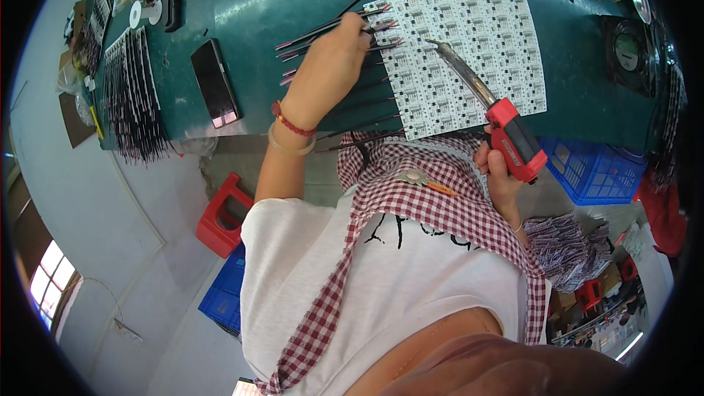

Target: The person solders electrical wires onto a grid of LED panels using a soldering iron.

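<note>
The left hand [330,73] is pinching a wire [378,28] between nearly closed fingertips at the edge of the board [469,51], which is lying just to that hand's right. The right hand [499,180] is gripping the iron [512,136] with fingers wrapped round its handle, the tip pointing forward and left of that hand, over the board. A phone [214,82] is lying left of the left hand.

Red-black soldering iron [506,123] tilted over white circuit panel [469,29]; black wires [304,36] leftward.
</note>
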### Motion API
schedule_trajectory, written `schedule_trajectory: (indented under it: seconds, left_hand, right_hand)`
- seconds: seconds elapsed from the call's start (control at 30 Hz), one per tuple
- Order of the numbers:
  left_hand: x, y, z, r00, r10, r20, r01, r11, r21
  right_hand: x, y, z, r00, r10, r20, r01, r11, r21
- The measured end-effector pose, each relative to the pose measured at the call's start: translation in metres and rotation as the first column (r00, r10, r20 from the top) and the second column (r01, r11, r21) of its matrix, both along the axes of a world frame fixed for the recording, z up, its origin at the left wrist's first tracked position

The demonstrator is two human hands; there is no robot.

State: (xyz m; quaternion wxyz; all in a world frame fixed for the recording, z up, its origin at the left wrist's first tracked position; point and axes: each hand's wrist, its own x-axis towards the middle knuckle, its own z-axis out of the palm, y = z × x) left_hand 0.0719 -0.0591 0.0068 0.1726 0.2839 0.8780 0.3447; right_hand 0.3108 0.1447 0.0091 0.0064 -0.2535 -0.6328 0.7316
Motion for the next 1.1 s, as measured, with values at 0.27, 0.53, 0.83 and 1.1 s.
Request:
schedule_trajectory:
  seconds: [0.27, 0.53, 0.83, 1.1]
  left_hand:
    - [0.039, 0.020, 0.017, 0.968, 0.238, -0.072, -0.222, 0.957, 0.185]
    - [0.040, 0.023, -0.010, 0.981, 0.190, 0.039, -0.192, 0.979, 0.066]
    - [0.037, 0.027, 0.000, 0.980, 0.194, 0.039, -0.194, 0.981, -0.016]
    - [0.032, 0.025, 0.001, 0.987, 0.146, 0.071, -0.141, 0.988, -0.066]
  right_hand:
    - [0.007, 0.006, -0.008, 0.998, -0.039, -0.041, 0.037, 0.998, -0.058]
    - [0.009, 0.002, -0.012, 1.000, 0.004, -0.014, -0.004, 0.999, -0.046]
    - [0.007, 0.001, -0.013, 1.000, 0.018, 0.001, -0.018, 0.999, -0.033]
    - [0.006, 0.000, -0.011, 0.999, 0.024, 0.029, -0.023, 0.999, -0.032]
